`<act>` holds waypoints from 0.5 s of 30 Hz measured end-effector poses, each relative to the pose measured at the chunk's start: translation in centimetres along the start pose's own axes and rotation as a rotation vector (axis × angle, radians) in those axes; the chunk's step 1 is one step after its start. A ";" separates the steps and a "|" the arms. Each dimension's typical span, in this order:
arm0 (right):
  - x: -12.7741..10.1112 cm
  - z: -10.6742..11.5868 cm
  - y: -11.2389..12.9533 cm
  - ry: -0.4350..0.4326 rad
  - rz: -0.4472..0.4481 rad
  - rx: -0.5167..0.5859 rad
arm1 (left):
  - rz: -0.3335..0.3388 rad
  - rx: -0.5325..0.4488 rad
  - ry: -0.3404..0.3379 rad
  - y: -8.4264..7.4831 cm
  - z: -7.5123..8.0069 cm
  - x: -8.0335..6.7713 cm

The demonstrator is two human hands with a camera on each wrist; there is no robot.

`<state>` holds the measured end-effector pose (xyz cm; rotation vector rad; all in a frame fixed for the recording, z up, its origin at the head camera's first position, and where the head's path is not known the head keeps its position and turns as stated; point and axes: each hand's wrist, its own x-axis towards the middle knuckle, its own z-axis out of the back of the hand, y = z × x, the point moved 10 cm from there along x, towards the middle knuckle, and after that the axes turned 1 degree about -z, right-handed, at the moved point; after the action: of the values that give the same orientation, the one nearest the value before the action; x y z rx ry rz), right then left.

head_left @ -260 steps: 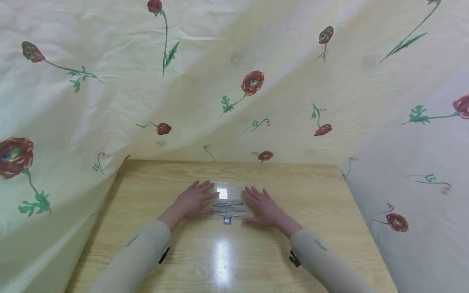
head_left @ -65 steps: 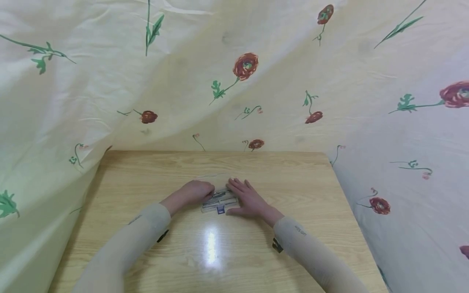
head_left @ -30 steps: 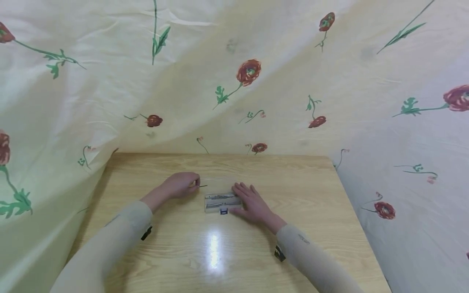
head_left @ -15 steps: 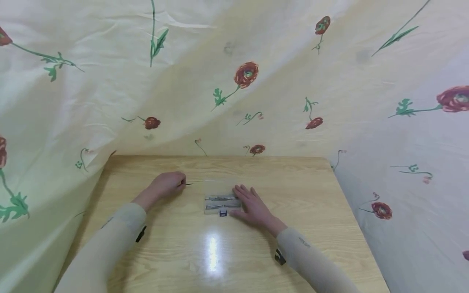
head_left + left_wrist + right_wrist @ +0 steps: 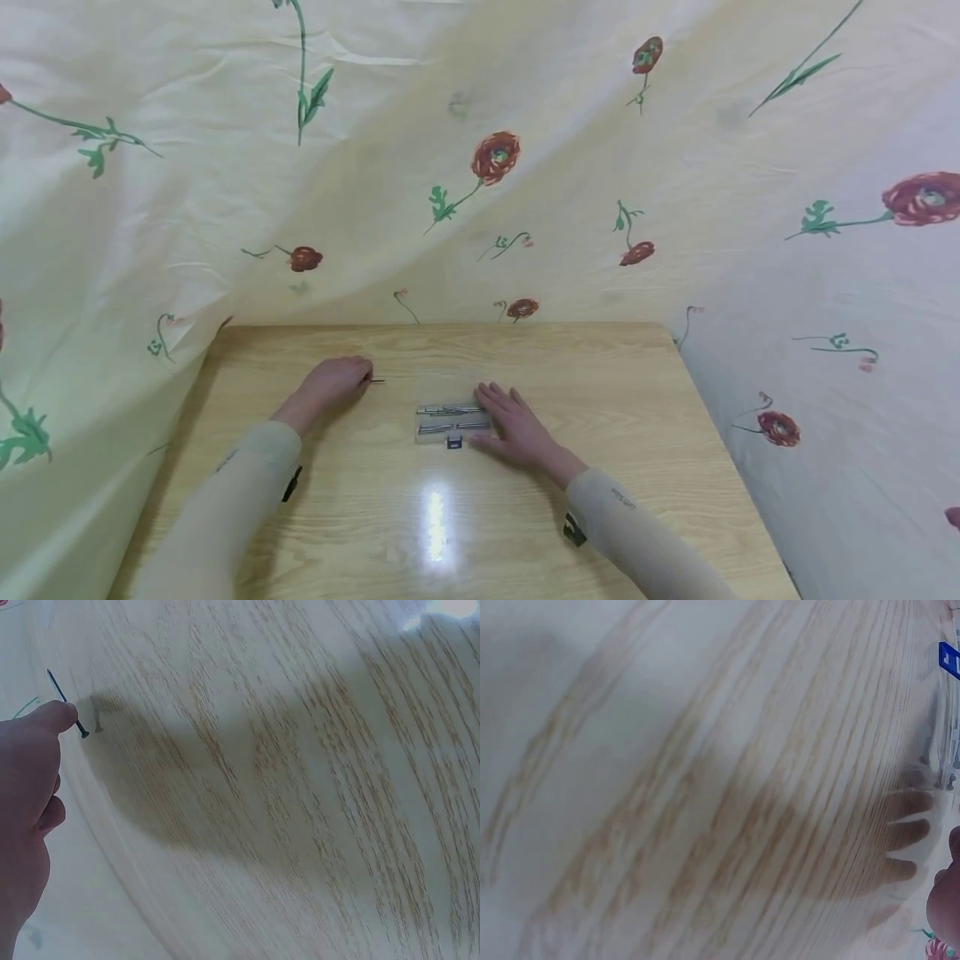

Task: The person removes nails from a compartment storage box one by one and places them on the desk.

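Nail (image 5: 377, 381) pinched in the curled left hand (image 5: 335, 382), now carried further left of the clear case (image 5: 448, 412). Right hand (image 5: 513, 427) remains flat, fingers straight, against the case on the table (image 5: 600, 383).

Under my hands I see a table (image 5: 570, 375) of pale honey wood with darker streaked grain. My left hand (image 5: 333, 385) pinches a dark, nearly black nail (image 5: 66, 703). By my right hand (image 5: 513, 427) sits a clear case (image 5: 438, 392) of grey metal nails with a small blue clasp (image 5: 453, 442). Beyond both hands hangs a cream cloth (image 5: 570, 150) printed with red flowers on green stems. My sleeves (image 5: 225, 500) are beige
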<state>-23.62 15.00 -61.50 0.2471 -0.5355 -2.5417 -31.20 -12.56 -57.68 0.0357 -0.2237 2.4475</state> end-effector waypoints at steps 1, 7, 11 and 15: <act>0.0 0.0 0.0 0.000 0.001 -0.004 | -0.001 0.003 -0.004 0.0 -0.1 0.0; -0.1 0.2 0.1 -0.018 0.018 0.014 | 0.005 0.020 -0.002 0.0 -0.5 -0.1; -0.1 0.5 0.3 -0.038 0.029 0.024 | 0.012 0.021 -0.011 -0.1 -0.4 -0.2; -0.2 0.7 0.2 -0.051 0.036 0.007 | 0.015 0.009 -0.027 -0.1 -0.3 -0.1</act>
<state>-23.58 15.13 -60.79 0.1740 -0.5638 -2.5178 -31.01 -12.48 -57.94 0.0714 -0.2252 2.4644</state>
